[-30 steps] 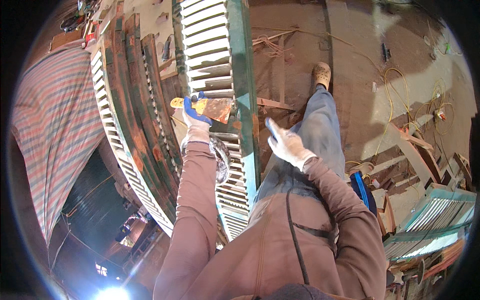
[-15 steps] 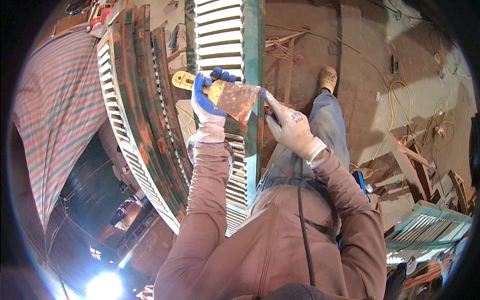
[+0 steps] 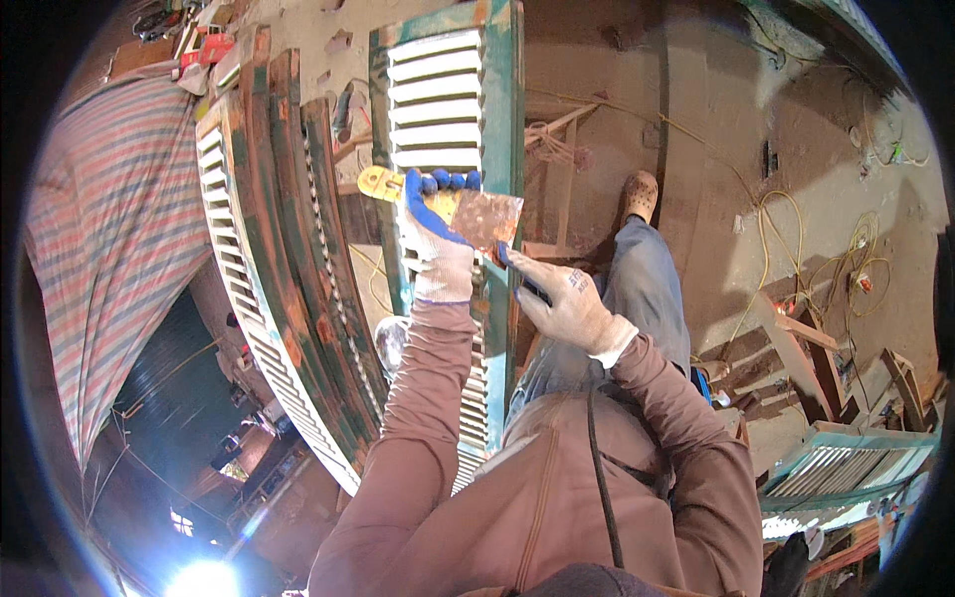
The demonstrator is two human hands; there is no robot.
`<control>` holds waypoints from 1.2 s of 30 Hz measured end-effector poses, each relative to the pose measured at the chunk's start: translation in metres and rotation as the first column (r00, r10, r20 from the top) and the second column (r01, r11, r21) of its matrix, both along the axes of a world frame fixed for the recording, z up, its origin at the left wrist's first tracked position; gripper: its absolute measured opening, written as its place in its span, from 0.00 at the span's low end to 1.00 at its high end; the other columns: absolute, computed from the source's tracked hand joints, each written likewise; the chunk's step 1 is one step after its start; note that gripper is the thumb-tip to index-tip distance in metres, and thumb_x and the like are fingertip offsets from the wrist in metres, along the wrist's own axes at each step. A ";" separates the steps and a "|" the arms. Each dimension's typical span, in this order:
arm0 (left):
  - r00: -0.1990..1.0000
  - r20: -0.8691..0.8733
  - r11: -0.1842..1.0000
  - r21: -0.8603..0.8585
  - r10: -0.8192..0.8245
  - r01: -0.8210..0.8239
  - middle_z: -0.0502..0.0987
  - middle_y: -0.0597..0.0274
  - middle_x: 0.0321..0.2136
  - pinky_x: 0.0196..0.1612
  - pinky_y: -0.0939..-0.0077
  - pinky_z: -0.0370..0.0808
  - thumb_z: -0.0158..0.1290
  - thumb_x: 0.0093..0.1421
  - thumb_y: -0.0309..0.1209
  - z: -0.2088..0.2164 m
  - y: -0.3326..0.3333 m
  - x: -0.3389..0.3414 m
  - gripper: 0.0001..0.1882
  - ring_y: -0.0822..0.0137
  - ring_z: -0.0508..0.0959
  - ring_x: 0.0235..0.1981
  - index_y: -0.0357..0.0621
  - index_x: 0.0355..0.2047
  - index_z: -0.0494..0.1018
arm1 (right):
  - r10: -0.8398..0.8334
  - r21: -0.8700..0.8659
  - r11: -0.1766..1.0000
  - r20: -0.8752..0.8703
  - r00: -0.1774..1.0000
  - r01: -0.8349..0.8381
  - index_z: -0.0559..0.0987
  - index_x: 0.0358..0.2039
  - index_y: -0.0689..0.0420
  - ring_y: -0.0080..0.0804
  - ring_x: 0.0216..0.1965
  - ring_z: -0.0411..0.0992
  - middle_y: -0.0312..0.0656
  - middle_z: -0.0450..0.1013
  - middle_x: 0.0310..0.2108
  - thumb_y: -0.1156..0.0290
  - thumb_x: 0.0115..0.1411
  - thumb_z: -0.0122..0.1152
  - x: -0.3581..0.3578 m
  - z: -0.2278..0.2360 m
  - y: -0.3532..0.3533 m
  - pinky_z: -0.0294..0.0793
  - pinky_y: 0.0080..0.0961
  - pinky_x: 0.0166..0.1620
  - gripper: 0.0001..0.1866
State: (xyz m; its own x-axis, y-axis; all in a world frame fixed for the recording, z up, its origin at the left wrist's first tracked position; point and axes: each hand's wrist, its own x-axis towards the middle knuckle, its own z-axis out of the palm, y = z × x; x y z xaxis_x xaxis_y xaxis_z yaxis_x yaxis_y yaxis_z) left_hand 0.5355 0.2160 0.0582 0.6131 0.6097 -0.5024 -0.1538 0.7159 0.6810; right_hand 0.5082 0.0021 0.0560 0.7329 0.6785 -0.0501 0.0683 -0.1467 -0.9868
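My left hand, in a white glove with blue-coated fingers, is closed around the yellow handle of a scraper. Its wide blade is rusty and points to the right. At the blade's near corner is the index fingertip of my right hand, gloved the same way. That finger is stretched out and the thumb stands apart from it; the other fingers are partly hidden. Beneath both hands stretches a louvered shutter with a green frame and pale slats.
More shutters and worn wooden frames lean in a row at left, beside a striped cloth. Yellow cable lies on the floor at right, near scrap wood and another shutter. A bright light glares at lower left.
My right fingertip has gone from the blade's far corner to its near corner. The scraper blade has turned slightly, and the view has shifted so that the shutter's far end shows.
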 end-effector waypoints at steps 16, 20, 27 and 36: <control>0.961 0.014 0.960 -0.056 0.277 -0.276 0.75 0.59 0.29 0.55 0.42 0.72 0.47 0.62 0.39 -0.099 0.137 0.032 0.13 0.56 0.76 0.35 0.48 0.23 0.66 | -0.148 -0.116 0.988 -0.472 0.869 0.105 0.66 0.66 0.55 0.44 0.43 0.77 0.54 0.78 0.42 0.66 0.62 0.50 0.151 -0.051 0.032 0.73 0.37 0.50 0.30; 0.990 0.023 0.988 0.052 0.141 -0.143 0.77 0.57 0.38 0.60 0.39 0.67 0.49 0.60 0.38 -0.115 0.137 0.028 0.12 0.53 0.76 0.48 0.48 0.22 0.68 | -0.206 -0.128 0.978 -0.430 0.879 0.166 0.66 0.67 0.52 0.48 0.45 0.76 0.55 0.76 0.46 0.64 0.64 0.49 0.177 -0.091 0.056 0.72 0.38 0.51 0.29; 0.942 -0.087 0.945 0.056 0.325 -0.321 0.78 0.55 0.41 0.61 0.42 0.68 0.51 0.57 0.36 -0.126 0.135 0.031 0.09 0.50 0.77 0.50 0.49 0.23 0.67 | -0.216 -0.193 0.968 -0.325 0.921 0.159 0.65 0.67 0.50 0.49 0.53 0.74 0.53 0.73 0.55 0.66 0.65 0.49 0.195 -0.099 0.070 0.71 0.39 0.56 0.28; 0.904 -0.189 0.922 0.131 0.383 -0.364 0.79 0.53 0.47 0.63 0.39 0.66 0.47 0.65 0.44 -0.124 0.132 0.035 0.14 0.49 0.75 0.55 0.51 0.27 0.71 | -0.230 -0.258 0.940 0.011 0.973 0.225 0.64 0.67 0.47 0.50 0.49 0.76 0.53 0.74 0.52 0.68 0.63 0.49 0.258 -0.117 0.095 0.75 0.41 0.51 0.30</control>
State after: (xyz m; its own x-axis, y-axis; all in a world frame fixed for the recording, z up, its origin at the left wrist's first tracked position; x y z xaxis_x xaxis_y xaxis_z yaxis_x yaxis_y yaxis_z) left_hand 0.5700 0.3482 -0.0655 0.2199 0.8221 -0.5252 -0.2464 0.5677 0.7855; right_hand 0.7664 0.0966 -0.0605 0.8634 0.4561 -0.2155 -0.0151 -0.4036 -0.9148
